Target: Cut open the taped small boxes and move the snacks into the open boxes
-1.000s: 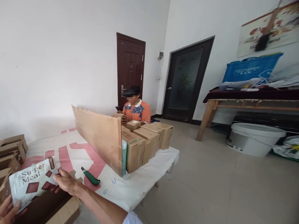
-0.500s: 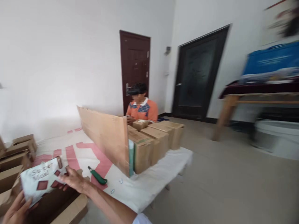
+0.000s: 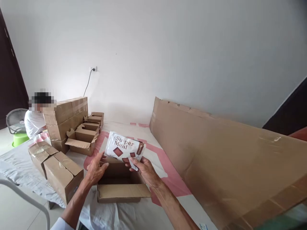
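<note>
My right hand (image 3: pixel 147 172) grips a white food pouch (image 3: pixel 122 147) by its lower right corner, thumb on the front. The pouch has brown diamond shapes and the words "Su-per Meal"; its left edge looks layered, but I cannot tell whether there is more than one. My left hand (image 3: pixel 96 169) is just below the pouch's left end, thumb and fingers apart, holding nothing. Beneath both hands stands an open cardboard box (image 3: pixel 122 191), its front flap folded outward. The inside is dark, and the pouch and hands hide part of it.
Two closed cartons (image 3: pixel 63 172) lie at the left. Behind them are stacked taped cartons (image 3: pixel 66 118) and several open boxes (image 3: pixel 82 140). A tall cardboard panel (image 3: pixel 216 153) borders the right. Past the stack sits a person in a white shirt (image 3: pixel 35 123), beside a fan (image 3: pixel 16 119).
The view has swung left, bringing the stacked cartons in and taking the orange-shirted person out. My left hand has let go of the pouch; my right hand keeps hold of it.
</note>
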The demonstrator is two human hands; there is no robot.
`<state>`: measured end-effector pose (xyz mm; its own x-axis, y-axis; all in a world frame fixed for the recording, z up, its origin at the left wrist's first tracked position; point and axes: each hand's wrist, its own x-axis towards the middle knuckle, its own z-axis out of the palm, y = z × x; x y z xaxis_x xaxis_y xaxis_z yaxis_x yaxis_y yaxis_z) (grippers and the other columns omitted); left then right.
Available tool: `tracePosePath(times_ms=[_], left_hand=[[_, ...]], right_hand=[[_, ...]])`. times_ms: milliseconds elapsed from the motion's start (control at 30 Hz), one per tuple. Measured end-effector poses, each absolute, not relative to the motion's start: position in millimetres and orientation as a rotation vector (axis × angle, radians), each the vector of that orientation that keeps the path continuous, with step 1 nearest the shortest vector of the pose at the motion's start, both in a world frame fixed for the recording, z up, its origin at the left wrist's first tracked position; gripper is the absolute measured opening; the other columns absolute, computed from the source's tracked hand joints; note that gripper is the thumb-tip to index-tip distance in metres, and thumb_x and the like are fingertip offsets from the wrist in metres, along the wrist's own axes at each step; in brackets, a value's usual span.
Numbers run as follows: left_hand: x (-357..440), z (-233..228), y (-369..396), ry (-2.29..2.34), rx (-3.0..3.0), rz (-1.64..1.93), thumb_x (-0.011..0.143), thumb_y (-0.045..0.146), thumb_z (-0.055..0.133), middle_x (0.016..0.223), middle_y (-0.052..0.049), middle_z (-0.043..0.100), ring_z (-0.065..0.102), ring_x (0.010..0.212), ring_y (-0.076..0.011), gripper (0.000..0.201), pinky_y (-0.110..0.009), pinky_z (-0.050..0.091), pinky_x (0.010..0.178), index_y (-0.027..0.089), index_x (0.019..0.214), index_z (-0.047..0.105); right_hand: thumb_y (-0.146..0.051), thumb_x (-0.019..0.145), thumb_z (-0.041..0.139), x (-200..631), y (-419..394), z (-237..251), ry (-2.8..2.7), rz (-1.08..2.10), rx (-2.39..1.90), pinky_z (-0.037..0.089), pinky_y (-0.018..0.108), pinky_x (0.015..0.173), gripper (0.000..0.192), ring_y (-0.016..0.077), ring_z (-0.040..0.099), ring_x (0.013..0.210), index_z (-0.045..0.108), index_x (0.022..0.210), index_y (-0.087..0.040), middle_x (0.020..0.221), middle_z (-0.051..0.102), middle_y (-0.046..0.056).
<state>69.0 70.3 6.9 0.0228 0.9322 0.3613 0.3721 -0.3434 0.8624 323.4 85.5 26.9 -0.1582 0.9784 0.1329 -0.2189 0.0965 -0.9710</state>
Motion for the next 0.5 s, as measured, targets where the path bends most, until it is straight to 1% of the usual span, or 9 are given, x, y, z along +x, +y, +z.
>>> tracePosePath(times_ms=[100,200,233,300,333,400,500], left_hand=[[62.0,14.0,61.6,1.405,1.961,1.287,0.084,0.021,0.074,0.126,-0.009,0.076,0.071,0.114,-0.0273,0.051,-0.042,0.058,0.102,0.026,0.135,0.071],[43.3,50.2,53.5,1.446,2.182,1.304,0.089,0.022,0.071,0.129,-0.012,0.072,0.070,0.118,-0.0291,0.047,-0.046,0.059,0.103,0.024,0.136,0.068],[36.1,67.8,51.5,1.497,2.237,1.354,0.091,0.024,0.071,0.134,-0.013,0.070,0.069,0.121,-0.0300,0.049,-0.047,0.059,0.104,0.024,0.140,0.065],[23.4,106.1,50.0,1.612,2.409,1.357,0.089,0.027,0.078,0.150,-0.014,0.060,0.059,0.137,-0.0333,0.064,-0.051,0.052,0.114,0.025,0.149,0.057],[18.6,124.5,50.6,1.641,2.519,1.300,0.088,0.027,0.079,0.156,-0.013,0.055,0.054,0.143,-0.0342,0.071,-0.053,0.048,0.118,0.026,0.153,0.052],[12.7,154.6,54.3,1.689,2.697,1.115,0.086,0.029,0.082,0.161,-0.013,0.050,0.048,0.148,-0.0363,0.080,-0.057,0.045,0.120,0.028,0.157,0.046],[10.5,178.4,63.0,1.779,2.806,0.761,0.087,0.030,0.081,0.158,-0.014,0.055,0.049,0.147,-0.0392,0.078,-0.060,0.048,0.113,0.028,0.157,0.047]], right_hand=[[-0.064,0.068,0.091,322.4,86.2,37.4,-1.202,1.327,-0.858,0.062,0.035,0.065,0.060,0.0260,0.077,0.080,0.076,0.106,-0.020,0.097,0.083,0.010],[-0.062,0.072,0.089,314.7,89.0,50.0,-1.279,1.304,-0.850,0.063,0.035,0.068,0.058,0.0277,0.078,0.089,0.077,0.110,-0.020,0.103,0.082,0.011],[-0.061,0.073,0.089,309.6,90.3,53.9,-1.319,1.293,-0.847,0.063,0.035,0.069,0.057,0.0283,0.078,0.091,0.077,0.111,-0.020,0.105,0.082,0.011],[-0.059,0.074,0.088,296.0,93.4,60.7,-1.409,1.273,-0.825,0.061,0.035,0.068,0.054,0.0292,0.077,0.095,0.078,0.109,-0.020,0.107,0.082,0.012],[-0.058,0.074,0.088,288.0,95.4,63.6,-1.453,1.260,-0.806,0.060,0.034,0.066,0.052,0.0292,0.077,0.095,0.079,0.107,-0.019,0.107,0.081,0.011],[-0.054,0.076,0.085,272.4,99.9,68.8,-1.533,1.226,-0.757,0.057,0.031,0.064,0.048,0.0281,0.076,0.093,0.079,0.106,-0.018,0.103,0.081,0.010],[-0.046,0.080,0.080,256.6,106.6,74.7,-1.629,1.131,-0.693,0.055,0.031,0.068,0.042,0.0247,0.073,0.091,0.079,0.112,-0.018,0.099,0.080,0.007]])
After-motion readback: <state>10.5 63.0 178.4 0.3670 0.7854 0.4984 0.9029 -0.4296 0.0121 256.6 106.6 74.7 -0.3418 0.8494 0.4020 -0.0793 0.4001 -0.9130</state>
